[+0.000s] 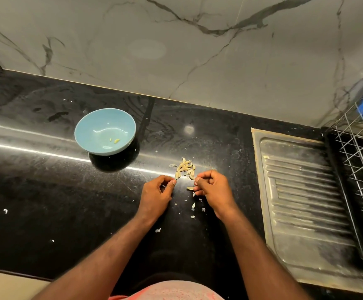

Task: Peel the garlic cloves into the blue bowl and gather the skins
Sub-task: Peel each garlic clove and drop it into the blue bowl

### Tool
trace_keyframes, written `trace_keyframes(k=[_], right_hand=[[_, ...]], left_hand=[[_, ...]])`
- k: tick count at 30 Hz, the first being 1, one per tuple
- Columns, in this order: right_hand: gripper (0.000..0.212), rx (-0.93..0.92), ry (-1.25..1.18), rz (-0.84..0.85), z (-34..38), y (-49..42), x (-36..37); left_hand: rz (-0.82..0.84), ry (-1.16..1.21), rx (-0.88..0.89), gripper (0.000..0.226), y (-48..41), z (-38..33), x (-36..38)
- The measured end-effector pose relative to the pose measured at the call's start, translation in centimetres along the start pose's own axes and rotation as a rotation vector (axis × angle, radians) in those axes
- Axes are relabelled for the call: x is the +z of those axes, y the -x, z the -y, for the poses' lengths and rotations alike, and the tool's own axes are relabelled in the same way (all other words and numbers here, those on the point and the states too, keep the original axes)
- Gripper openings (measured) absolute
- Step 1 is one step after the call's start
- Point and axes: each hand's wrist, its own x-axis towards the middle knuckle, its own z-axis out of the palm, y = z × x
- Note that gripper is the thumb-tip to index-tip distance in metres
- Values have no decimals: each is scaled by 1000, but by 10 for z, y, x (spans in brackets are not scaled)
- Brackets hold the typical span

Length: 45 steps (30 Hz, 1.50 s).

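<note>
Both forearms reach over the polished black stone desk (46,180). The left hand (158,192) is curled, pinching a pale garlic clove (176,175) at the near edge of the small garlic pile (186,167), and the curled right hand (212,189) pinches a second clove (190,188). The light blue round bowl (96,124) stands well ahead-left of the left hand, and papery white skins (193,206) lie between the wrists. A ribbed steel drainboard (301,191) and wire rack (362,159) bound the desk right of the right hand, a veined marble wall (176,50) rises beyond, and the desk stretches on leftward.

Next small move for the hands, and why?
Probably lift the clove that the left hand pinches at the edge of the garlic pile across to the right hand and start stripping it: the blue bowl holds only two peeled bits, and most cloves remain unpeeled.
</note>
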Motion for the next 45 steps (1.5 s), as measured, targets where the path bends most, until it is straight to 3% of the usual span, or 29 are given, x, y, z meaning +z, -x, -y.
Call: trace_keyframes(k=[4,7,12,17,22,28,34,38,45], right_hand=[[14,44,-166,71,-1,2,3],[22,19,-176,99,-1,2,6],[8,-20,-23,32,-2,-1,2],[10,-14,80,-83,-8,0,-7],[8,-29,76,-73,-10,7,-12],[7,-134,219,-146,-4,13,-14],[9,-37,-88,-68,10,24,-25],[19,-12,-311,28,17,38,-24],[7,-95,-314,19,27,57,-13]], left_hand=[[54,46,-12,21,-3,-13,10],[152,-96,80,32,-8,-14,13],[299,-420,141,35,-11,-18,23],[283,-624,134,18,-17,-21,34],[217,-706,143,20,-19,-21,33],[125,-614,145,16,-14,-24,22],[65,-185,9,14,3,-40,16],[229,96,-116,18,14,-59,14],[161,243,-47,10,28,-70,12]])
